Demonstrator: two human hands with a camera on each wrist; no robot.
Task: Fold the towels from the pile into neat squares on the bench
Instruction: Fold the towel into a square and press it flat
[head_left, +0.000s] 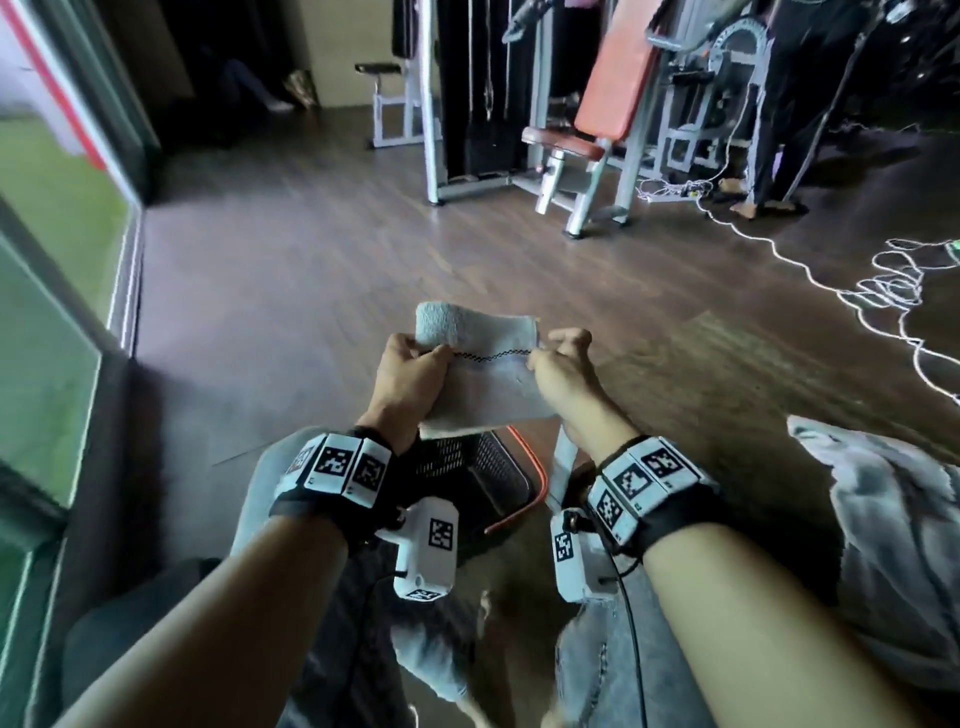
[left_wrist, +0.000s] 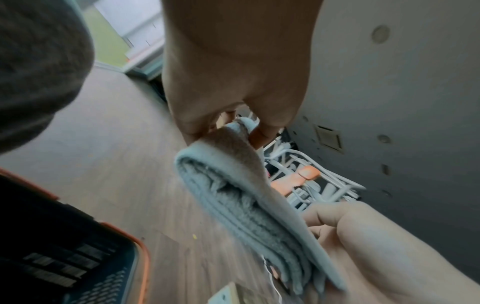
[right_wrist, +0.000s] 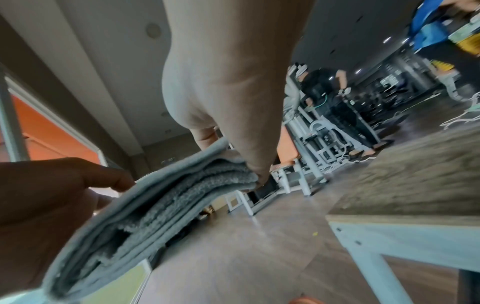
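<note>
Left hand (head_left: 402, 371) pinches the left edge of the folded grey towel (head_left: 480, 364) | towel held in mid-air above the black basket (head_left: 483, 467) | right hand (head_left: 558, 364) pinches its right edge | advice: align the corners, keep it taut, then lay it on the bench (head_left: 753, 364).

Open wood floor (head_left: 322, 270) lying ahead of the raised hands, giving free passage forward and leftward; black basket (head_left: 467, 467) sitting directly below them, blocking descent; bench (right_wrist: 405, 185) standing to the right, its towel pile (head_left: 893, 545) crowding that side; white cables (head_left: 883, 291) sprawling far right; gym machine (head_left: 587, 145) standing well beyond.
</note>
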